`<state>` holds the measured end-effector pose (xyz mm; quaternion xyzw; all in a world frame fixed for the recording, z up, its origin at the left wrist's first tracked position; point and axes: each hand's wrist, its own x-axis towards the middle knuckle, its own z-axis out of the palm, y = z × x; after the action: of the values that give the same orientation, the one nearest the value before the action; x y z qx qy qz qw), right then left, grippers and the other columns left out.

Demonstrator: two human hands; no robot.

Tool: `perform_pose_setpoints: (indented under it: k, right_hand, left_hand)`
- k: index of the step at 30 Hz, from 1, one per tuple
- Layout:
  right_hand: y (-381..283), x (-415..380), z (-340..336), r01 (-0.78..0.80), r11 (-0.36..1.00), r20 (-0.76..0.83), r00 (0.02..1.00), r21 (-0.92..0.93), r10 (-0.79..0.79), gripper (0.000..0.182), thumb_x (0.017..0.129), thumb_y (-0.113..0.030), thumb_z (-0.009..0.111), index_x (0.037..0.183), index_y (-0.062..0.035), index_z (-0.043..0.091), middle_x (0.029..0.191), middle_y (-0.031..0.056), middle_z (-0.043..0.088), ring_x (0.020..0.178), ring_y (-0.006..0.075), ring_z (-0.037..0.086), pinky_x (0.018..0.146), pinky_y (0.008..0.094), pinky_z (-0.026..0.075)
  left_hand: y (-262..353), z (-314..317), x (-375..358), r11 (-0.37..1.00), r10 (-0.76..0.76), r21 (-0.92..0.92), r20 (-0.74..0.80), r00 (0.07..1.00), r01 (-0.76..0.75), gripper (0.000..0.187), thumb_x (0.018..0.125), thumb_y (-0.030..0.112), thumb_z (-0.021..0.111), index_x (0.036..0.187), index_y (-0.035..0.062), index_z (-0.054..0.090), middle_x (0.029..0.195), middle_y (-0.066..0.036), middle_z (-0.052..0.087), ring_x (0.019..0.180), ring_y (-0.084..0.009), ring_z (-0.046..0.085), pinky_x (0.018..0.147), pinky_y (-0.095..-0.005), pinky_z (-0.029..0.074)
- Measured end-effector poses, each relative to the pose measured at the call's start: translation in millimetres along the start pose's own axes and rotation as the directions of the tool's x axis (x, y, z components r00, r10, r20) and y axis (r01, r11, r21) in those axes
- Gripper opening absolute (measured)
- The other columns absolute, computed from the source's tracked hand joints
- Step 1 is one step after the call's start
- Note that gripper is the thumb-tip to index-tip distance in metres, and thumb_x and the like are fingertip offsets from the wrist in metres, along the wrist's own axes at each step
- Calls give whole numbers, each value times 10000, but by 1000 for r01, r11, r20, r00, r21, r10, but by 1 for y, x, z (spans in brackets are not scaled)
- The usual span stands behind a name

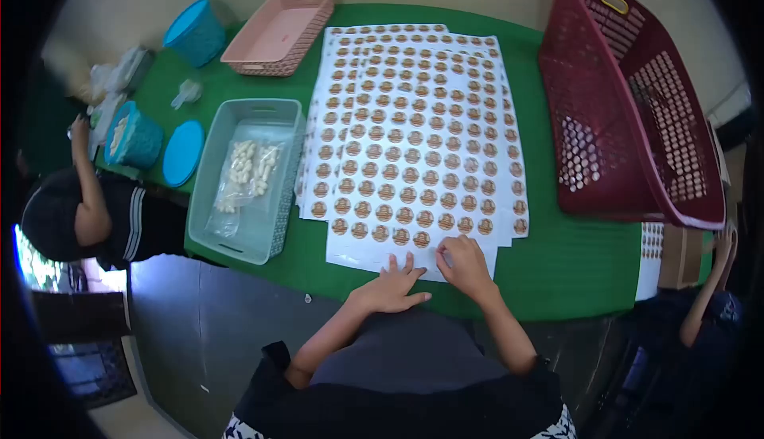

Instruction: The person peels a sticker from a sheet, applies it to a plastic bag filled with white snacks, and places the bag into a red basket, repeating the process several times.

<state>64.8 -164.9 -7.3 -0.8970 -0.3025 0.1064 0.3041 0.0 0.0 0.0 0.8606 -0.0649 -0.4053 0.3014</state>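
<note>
Sheets of round brown stickers (412, 154) lie stacked and slightly offset on a green tablecloth. My left hand (391, 286) rests with spread fingers on the bottom edge of the top sheet. Just right of it, my right hand (464, 264) has thumb and forefinger pinched together at the lowest sticker row; whatever may be between them is too small to make out. The bottom row has a bare white stretch beside the right fingertips.
A pale green basket (206, 164) holds bags of white pieces. Further left are blue tubs (196, 33), a blue lid (183, 152) and a pink basket (278, 33). A tall maroon basket (593, 113) stands right. One person is at each side.
</note>
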Motion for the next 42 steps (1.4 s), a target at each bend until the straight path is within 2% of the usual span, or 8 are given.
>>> perform_pose_setpoints:
  k: [5, 11, 12, 14, 17, 24, 33, 42]
  right_hand:
    - [7, -10, 9, -36, 968, -223, 970, 250, 93, 81, 682, -22, 569, 734, -2, 512, 690, 115, 552, 667, 228, 558, 603, 311, 432]
    - [-4, -9, 6, -71, 852, -306, 915, 518, 263, 103, 697, 6, 568, 789, 15, 522, 725, 96, 589, 646, 148, 586, 615, 246, 458]
    - [-4, -9, 4, -88, 826, -307, 902, 557, 303, 109, 697, 7, 566, 797, 16, 523, 722, 93, 588, 646, 144, 585, 615, 242, 458]
    - [-1, -10, 3, -110, 791, -303, 885, 602, 353, 131, 692, 7, 568, 816, 16, 526, 734, 87, 585, 658, 142, 583, 622, 243, 454]
    - [0, -9, 1, -98, 833, -327, 890, 544, 318, 137, 688, 3, 573, 816, 15, 527, 742, 89, 584, 676, 146, 576, 636, 251, 445]
    - [-6, -10, -4, -67, 879, -358, 897, 472, 261, 136, 687, -6, 575, 815, 15, 534, 732, 94, 579, 677, 150, 558, 650, 266, 432]
    - [-13, -13, -16, 9, 907, -276, 954, 421, 119, 115, 698, 8, 532, 801, 15, 584, 754, 114, 568, 675, 182, 555, 646, 270, 427]
    - [-50, -9, -69, 86, 548, -246, 942, 832, 227, 88, 762, 22, 504, 839, 34, 546, 836, 66, 527, 777, 115, 495, 736, 225, 383]
  left_hand:
    - [-16, -42, -17, 867, 185, -397, -304, 935, -301, 455, 803, 268, 493, 1171, 29, 372, 1214, -169, 387, 1070, -273, 431, 898, -330, 331]
    - [-84, -107, -59, 384, -593, -452, -789, 160, -805, 422, 781, 186, 501, 1137, 18, 348, 1079, -123, 434, 902, -204, 474, 804, -335, 375]
    - [-97, -114, -67, 387, -595, -443, -790, 149, -809, 422, 781, 186, 501, 1137, 18, 348, 1079, -123, 434, 902, -204, 474, 804, -335, 375]
    - [-131, -118, -78, -661, -657, -18, -469, 590, -750, 511, 776, 176, 495, 1190, 4, 249, 1110, -155, 385, 948, -227, 449, 824, -345, 366]
    - [-163, -114, -73, -819, -566, 183, -419, 710, -544, 515, 775, 178, 491, 1173, -28, 237, 1051, -175, 413, 938, -260, 459, 817, -363, 382]
    - [-234, -107, -38, -832, -546, 281, -572, 612, -478, 367, 804, 166, 464, 1080, -42, 340, 989, -159, 450, 920, -250, 482, 795, -391, 406]
    - [-161, -111, -77, 371, -718, -148, -672, -182, -917, 273, 854, 280, 388, 1051, 91, 375, 1112, -69, 395, 1049, -215, 371, 876, -410, 292]
    - [-49, -94, -70, -232, -318, -564, -726, 609, -793, 297, 870, 307, 321, 1056, 87, 391, 1067, -211, 482, 891, -286, 542, 697, -387, 480]
